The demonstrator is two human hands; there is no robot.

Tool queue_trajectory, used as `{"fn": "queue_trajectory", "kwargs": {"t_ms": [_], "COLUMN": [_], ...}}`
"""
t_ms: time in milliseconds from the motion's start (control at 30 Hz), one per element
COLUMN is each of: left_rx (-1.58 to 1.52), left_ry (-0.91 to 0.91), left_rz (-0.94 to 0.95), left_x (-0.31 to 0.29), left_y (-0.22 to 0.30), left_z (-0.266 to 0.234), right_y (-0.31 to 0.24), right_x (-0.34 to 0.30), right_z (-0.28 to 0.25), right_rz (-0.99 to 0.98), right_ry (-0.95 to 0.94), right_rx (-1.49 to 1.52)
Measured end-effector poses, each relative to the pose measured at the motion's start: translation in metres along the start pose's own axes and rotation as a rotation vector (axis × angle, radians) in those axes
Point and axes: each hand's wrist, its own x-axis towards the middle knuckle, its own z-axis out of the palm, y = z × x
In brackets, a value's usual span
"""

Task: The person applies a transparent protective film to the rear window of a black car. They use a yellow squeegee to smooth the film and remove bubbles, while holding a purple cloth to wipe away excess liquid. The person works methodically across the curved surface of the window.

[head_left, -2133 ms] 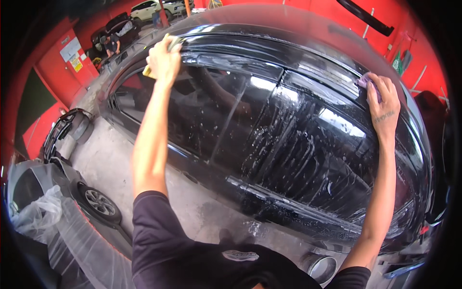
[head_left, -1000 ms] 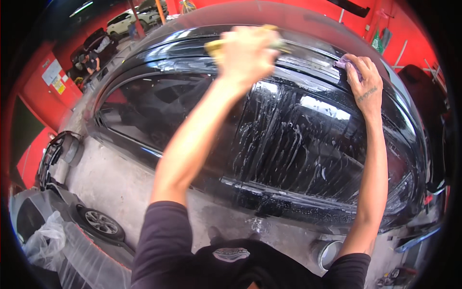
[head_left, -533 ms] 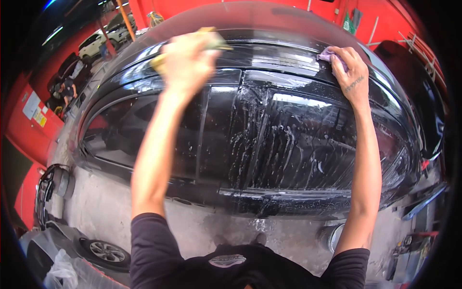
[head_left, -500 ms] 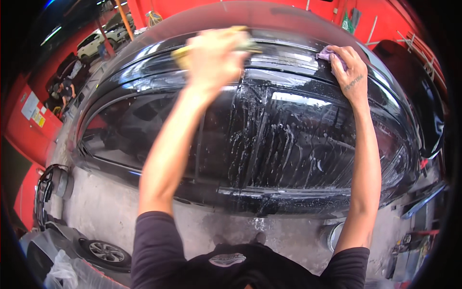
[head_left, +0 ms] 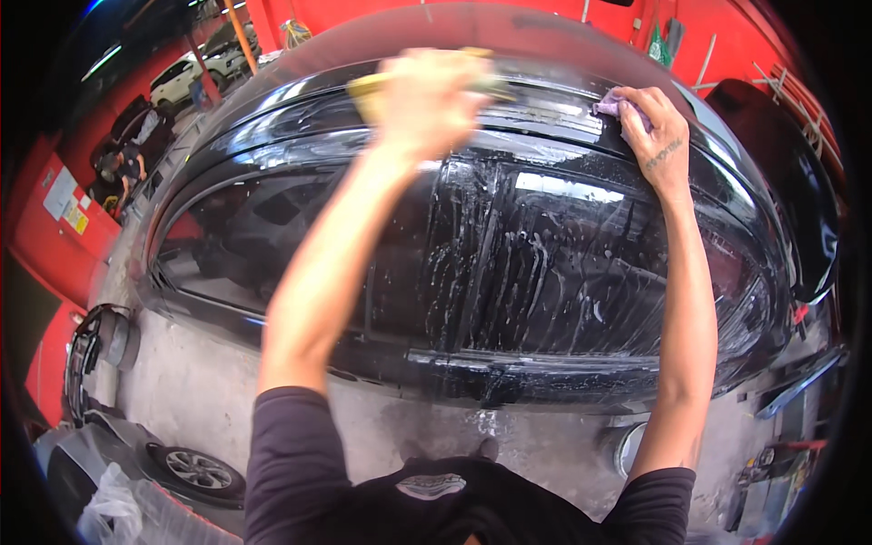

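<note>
Both my arms reach across the side of a black car point(head_left: 563, 313) to the edge of its roof. My left hand point(head_left: 427, 109), smeared by motion, presses a yellow cloth point(head_left: 364, 98) against the roof edge; its fingers are mostly hidden. Farther right, my right hand point(head_left: 656, 136) is closed around a crumpled purple cloth point(head_left: 610, 103) resting on the same edge. Whitish wet streaks run down the side window point(head_left: 581, 272) and the door pillar between my forearms. The roof band between the two hands looks wet and glossy.
A bucket point(head_left: 629, 447) stands on the concrete floor by my right elbow. At lower left lies a wheel point(head_left: 200, 470) beside grey body parts. A person point(head_left: 127, 173) is at far left, near a white car point(head_left: 188, 78). A dark panel point(head_left: 790, 182) stands at right.
My left hand has slid a little to the right along the roof edge with the yellow cloth. My right hand and the purple cloth have barely moved.
</note>
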Motion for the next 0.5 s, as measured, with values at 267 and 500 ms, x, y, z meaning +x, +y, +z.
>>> {"fn": "queue_trajectory", "kwargs": {"t_ms": [267, 500], "left_rx": [0.018, 0.086], "left_ry": [-0.144, -0.058], "left_rz": [-0.111, -0.036], "left_x": [0.002, -0.003], "left_y": [-0.010, -0.030], "left_z": [-0.011, -0.010], "right_y": [0.009, -0.003], "right_x": [-0.009, 0.000], "right_z": [-0.013, -0.001], "right_rz": [0.066, 0.010], "right_ry": [-0.024, -0.018], "right_rx": [0.065, -0.012]}}
